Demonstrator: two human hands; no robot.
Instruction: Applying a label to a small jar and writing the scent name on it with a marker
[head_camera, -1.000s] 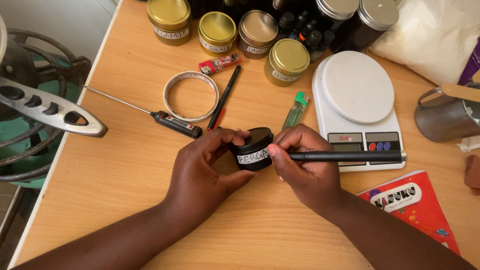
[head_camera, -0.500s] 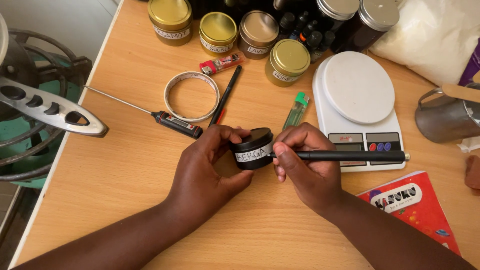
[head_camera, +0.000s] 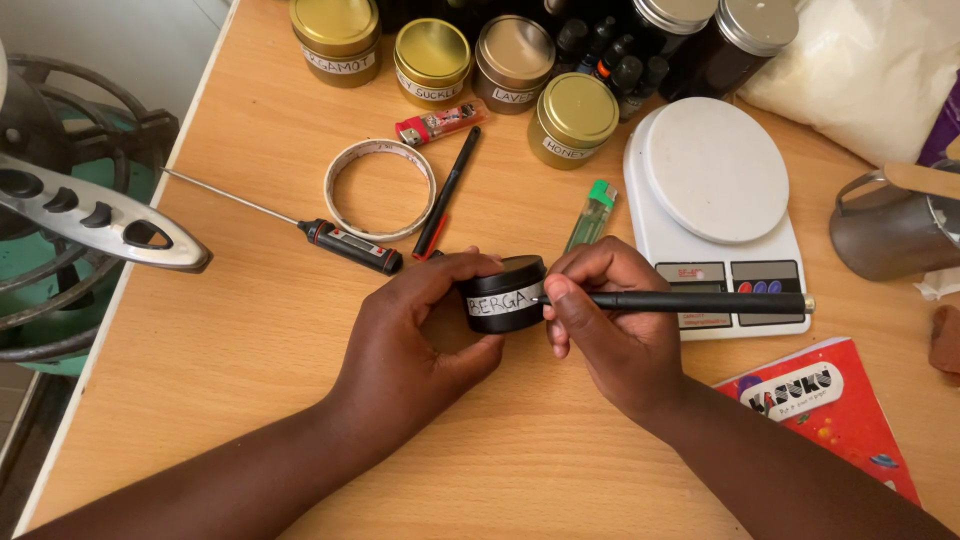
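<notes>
Head view is looking down on a wooden table (head_camera: 250, 400), where the left hand (head_camera: 415, 335) is cupping a small black tin (head_camera: 503, 293) lying tipped so its white label strip (head_camera: 505, 301) is facing the camera, fingers curled round its left side and thumb under it. The right hand (head_camera: 610, 325) is pinching a black marker (head_camera: 690, 300) near its tip, the tip touching the right end of the label. The marker's long axis is running nearly level, its cap end pointing right over the white kitchen scale (head_camera: 712, 215). The tin is sitting between the two hands, just left of the right hand's fingertips, so the blank part of the label lies directly at the pen tip.

Compared with half a second earlier, the tin is turned slightly, showing more lettering toward the left, and the marker is lying a touch higher. The tape roll (head_camera: 380, 190), probe thermometer (head_camera: 300, 225), green lighter (head_camera: 592, 212) and gold tins (head_camera: 572, 120) are staying put.
</notes>
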